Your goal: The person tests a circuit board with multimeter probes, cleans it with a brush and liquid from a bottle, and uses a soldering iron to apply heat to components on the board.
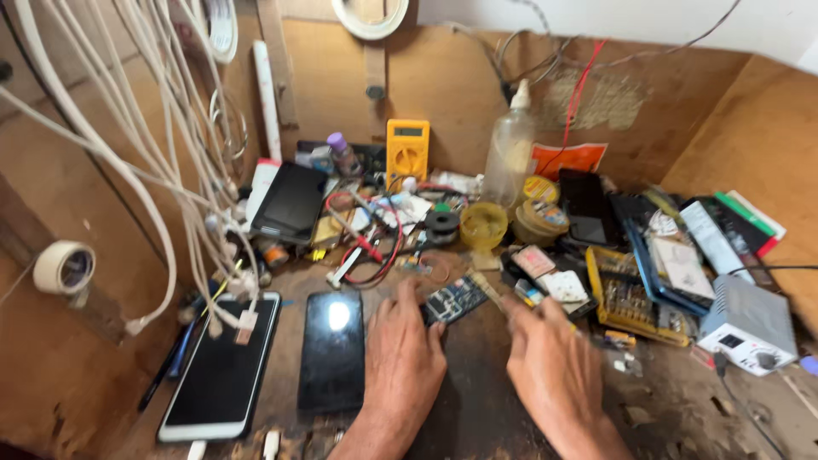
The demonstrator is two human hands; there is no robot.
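Observation:
My left hand [404,358] lies on the dark wooden bench, its fingertips pressing down a small dark circuit board [455,299]. My right hand [550,370] holds a small brush [487,290] whose bristled end touches the board's right edge. A black phone [332,351] lies face up just left of my left hand. Farther left lies a white-framed phone [221,370] with white cables resting on it.
Clutter fills the back of the bench: a yellow multimeter [407,152], a squeeze bottle [509,149], a dark tablet [291,203], red leads, tins, a yellow screwdriver-bit case [629,298], a white power unit [747,324]. White cables [153,128] hang at left beside a tape roll [65,267].

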